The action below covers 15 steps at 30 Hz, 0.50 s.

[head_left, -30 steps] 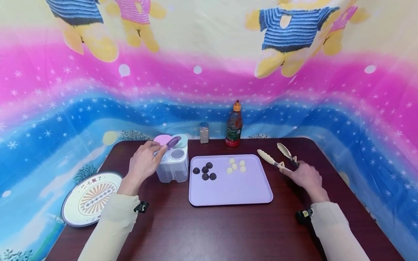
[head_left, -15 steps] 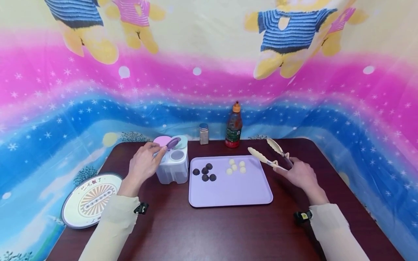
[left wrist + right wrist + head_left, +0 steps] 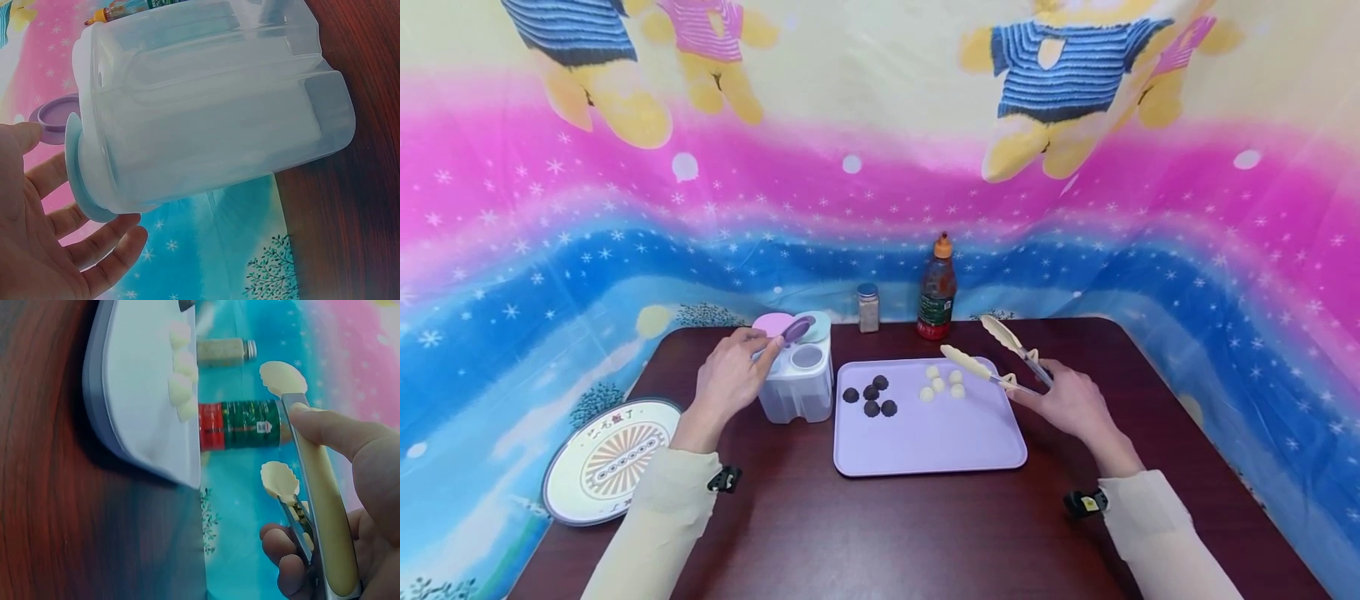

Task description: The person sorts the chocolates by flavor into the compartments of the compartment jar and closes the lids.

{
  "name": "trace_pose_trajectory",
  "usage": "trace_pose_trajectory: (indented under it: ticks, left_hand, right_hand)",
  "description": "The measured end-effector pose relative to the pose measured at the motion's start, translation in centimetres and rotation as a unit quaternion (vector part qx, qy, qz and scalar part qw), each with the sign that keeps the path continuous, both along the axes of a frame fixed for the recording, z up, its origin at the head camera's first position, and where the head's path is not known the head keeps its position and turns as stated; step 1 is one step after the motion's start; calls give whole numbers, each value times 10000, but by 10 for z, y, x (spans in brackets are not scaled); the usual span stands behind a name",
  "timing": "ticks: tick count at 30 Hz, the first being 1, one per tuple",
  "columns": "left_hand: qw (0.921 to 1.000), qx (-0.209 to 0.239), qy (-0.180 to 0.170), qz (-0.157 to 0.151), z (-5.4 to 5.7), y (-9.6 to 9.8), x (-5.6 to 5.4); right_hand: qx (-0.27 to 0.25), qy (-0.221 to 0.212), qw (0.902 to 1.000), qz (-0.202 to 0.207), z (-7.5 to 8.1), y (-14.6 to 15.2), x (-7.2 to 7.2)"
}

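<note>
My left hand (image 3: 730, 373) pinches a round purple lid (image 3: 798, 328), tilted up over a translucent seasoning box (image 3: 793, 398). Pink (image 3: 772, 322) and pale teal (image 3: 818, 323) lids top its back compartments, and a round opening shows at its front right. In the left wrist view, the other fingers (image 3: 103, 244) spread beside the teal lid. My right hand (image 3: 1071, 402) grips metal tongs (image 3: 967, 362) with cream scalloped tips, arms spread apart. Their tips hover over the back right of a lilac tray (image 3: 925, 446), above several small white balls (image 3: 938, 383). Several dark balls (image 3: 871, 390) lie to the left.
Behind the tray stand a sauce bottle (image 3: 936, 296) with an orange cap and a small glass shaker (image 3: 868, 310). A patterned oval plate (image 3: 613, 458) lies at the table's left edge. A printed cloth (image 3: 850, 208) hangs round the dark wooden table (image 3: 880, 533).
My right hand has carried the tongs leftward, from right of the tray to over its back right part. The left hand keeps its pinch on the purple lid and stays in place.
</note>
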<state>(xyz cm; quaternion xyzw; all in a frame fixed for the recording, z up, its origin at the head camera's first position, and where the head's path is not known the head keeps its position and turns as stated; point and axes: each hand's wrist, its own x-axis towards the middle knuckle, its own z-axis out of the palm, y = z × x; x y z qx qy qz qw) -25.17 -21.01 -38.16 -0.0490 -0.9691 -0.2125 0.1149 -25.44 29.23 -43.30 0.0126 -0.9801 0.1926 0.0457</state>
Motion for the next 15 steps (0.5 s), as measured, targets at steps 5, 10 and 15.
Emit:
trace_pose_trajectory:
  ticks: [5,10,15]
  left_hand:
    - [10000,-10,0,7,-1,0,0]
    - [10000,-23,-4,3,0,0,0]
    - [10000,-41,2,1,0,-1,0]
  right_hand:
    - [-13,-3,10000,89,0,-10,3]
    - [67,65,9998,184,0,-20,6]
    - [134,91,9991,390,0,-30,10]
